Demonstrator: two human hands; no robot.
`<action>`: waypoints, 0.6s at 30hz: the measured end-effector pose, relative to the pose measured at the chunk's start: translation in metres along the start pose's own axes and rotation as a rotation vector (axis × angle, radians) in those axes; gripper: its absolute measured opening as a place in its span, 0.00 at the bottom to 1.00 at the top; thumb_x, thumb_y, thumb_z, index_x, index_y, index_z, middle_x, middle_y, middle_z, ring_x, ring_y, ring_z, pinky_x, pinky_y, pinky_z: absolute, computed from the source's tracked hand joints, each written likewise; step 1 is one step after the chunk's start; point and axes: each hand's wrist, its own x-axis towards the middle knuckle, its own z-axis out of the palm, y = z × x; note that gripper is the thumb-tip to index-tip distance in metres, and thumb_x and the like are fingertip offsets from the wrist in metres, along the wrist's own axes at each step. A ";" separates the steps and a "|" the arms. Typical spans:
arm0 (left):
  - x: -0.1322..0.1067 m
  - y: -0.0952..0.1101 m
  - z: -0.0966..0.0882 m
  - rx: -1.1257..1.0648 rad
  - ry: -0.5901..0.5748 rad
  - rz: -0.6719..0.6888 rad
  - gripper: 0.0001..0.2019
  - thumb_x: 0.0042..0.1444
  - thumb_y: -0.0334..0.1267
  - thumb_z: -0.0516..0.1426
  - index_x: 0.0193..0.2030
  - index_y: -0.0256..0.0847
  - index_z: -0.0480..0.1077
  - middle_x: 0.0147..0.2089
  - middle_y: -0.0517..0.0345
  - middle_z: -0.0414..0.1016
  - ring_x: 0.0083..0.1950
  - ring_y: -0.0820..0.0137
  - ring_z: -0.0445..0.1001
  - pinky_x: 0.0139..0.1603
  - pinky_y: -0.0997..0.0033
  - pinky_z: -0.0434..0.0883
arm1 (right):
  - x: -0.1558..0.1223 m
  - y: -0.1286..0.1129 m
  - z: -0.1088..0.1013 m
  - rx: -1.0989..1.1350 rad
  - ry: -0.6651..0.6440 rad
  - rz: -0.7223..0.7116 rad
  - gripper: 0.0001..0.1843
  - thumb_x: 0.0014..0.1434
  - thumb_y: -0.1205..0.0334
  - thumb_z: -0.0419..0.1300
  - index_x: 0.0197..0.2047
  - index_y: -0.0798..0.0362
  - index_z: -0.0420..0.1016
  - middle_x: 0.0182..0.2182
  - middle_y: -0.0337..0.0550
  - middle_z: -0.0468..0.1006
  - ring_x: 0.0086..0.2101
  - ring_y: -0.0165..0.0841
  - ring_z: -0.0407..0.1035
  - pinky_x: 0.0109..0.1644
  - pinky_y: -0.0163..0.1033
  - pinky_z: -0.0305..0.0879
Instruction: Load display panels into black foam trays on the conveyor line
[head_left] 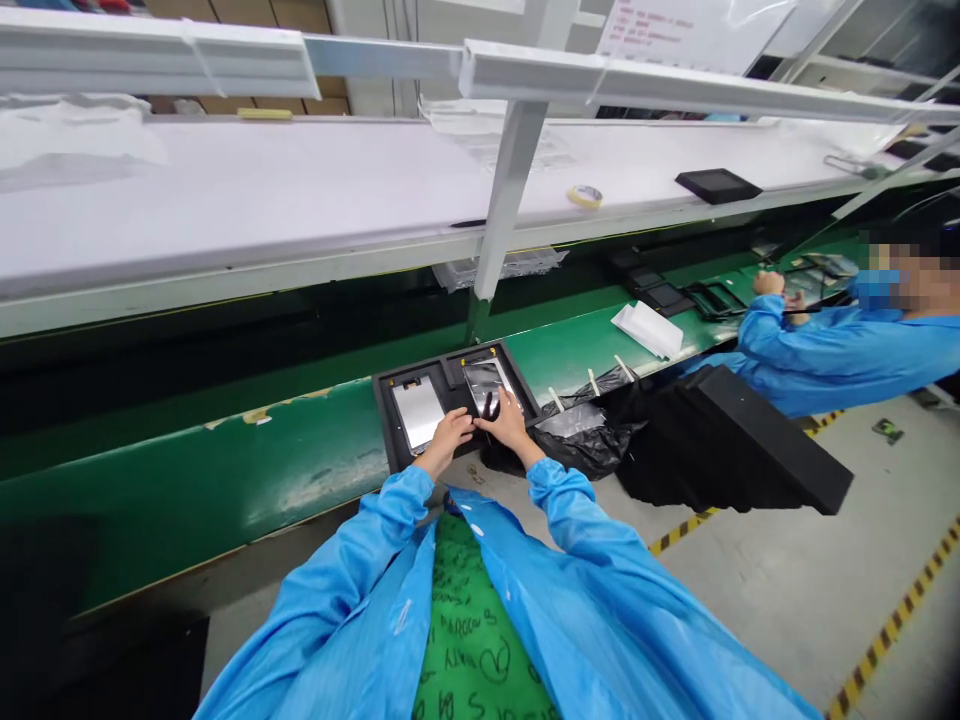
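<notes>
A black tray (384, 405) with two pockets lies on the green conveyor belt (225, 470) in front of me. The left pocket holds a flat silver panel (417, 410). A shiny panel (484, 382) sits in the right pocket. My left hand (448, 436) rests on the tray's near edge between the pockets, fingers curled down onto it. My right hand (507, 418) lies on the shiny panel's lower end, fingers spread on its surface. Both arms wear blue sleeves.
A black plastic bag (581, 440) and a tall black stack of trays (739, 445) stand right of me. A co-worker in blue (832, 355) works further along the belt beside white sheets (649, 328) and more black trays (667, 297). Above runs a white shelf (300, 200) with a tape roll (584, 196).
</notes>
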 end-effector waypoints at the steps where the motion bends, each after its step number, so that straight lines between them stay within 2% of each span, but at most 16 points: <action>1: 0.001 -0.002 -0.002 0.005 0.013 -0.014 0.18 0.55 0.39 0.66 0.52 0.38 0.73 0.52 0.44 0.80 0.47 0.64 0.81 0.54 0.58 0.76 | 0.014 0.007 0.000 -0.047 0.018 0.031 0.58 0.53 0.42 0.70 0.77 0.53 0.47 0.72 0.61 0.50 0.69 0.53 0.52 0.69 0.53 0.53; 4: -0.011 -0.013 -0.019 0.017 0.051 -0.063 0.12 0.56 0.36 0.65 0.47 0.37 0.75 0.50 0.43 0.81 0.42 0.66 0.82 0.51 0.61 0.76 | 0.046 0.018 0.010 -0.173 0.066 0.081 0.55 0.54 0.41 0.69 0.76 0.52 0.50 0.72 0.61 0.50 0.66 0.57 0.55 0.68 0.55 0.52; 7: -0.031 -0.029 -0.045 0.024 0.106 -0.108 0.09 0.57 0.34 0.64 0.44 0.36 0.75 0.45 0.44 0.82 0.39 0.66 0.82 0.46 0.65 0.77 | 0.063 0.020 0.025 -0.249 0.096 0.085 0.54 0.54 0.40 0.69 0.75 0.51 0.53 0.72 0.61 0.49 0.65 0.58 0.53 0.67 0.56 0.48; 10: -0.050 -0.046 -0.074 -0.016 0.162 -0.157 0.09 0.59 0.32 0.62 0.46 0.36 0.74 0.44 0.45 0.83 0.39 0.66 0.83 0.44 0.67 0.77 | 0.068 0.022 0.038 -0.290 0.094 0.088 0.53 0.54 0.37 0.68 0.74 0.51 0.54 0.72 0.62 0.48 0.65 0.60 0.51 0.67 0.57 0.45; 13: -0.065 -0.059 -0.104 -0.059 0.205 -0.181 0.10 0.60 0.32 0.61 0.48 0.36 0.73 0.45 0.45 0.83 0.40 0.67 0.83 0.45 0.67 0.77 | 0.068 0.020 0.041 -0.312 0.085 0.094 0.54 0.55 0.35 0.67 0.74 0.52 0.54 0.73 0.63 0.46 0.66 0.61 0.49 0.67 0.57 0.44; 18: -0.086 -0.061 -0.141 -0.031 0.282 -0.158 0.08 0.64 0.33 0.57 0.49 0.38 0.71 0.49 0.46 0.82 0.43 0.70 0.82 0.48 0.70 0.76 | 0.071 0.003 0.031 -0.352 0.079 0.140 0.50 0.55 0.36 0.67 0.72 0.51 0.59 0.72 0.63 0.49 0.63 0.60 0.56 0.63 0.57 0.54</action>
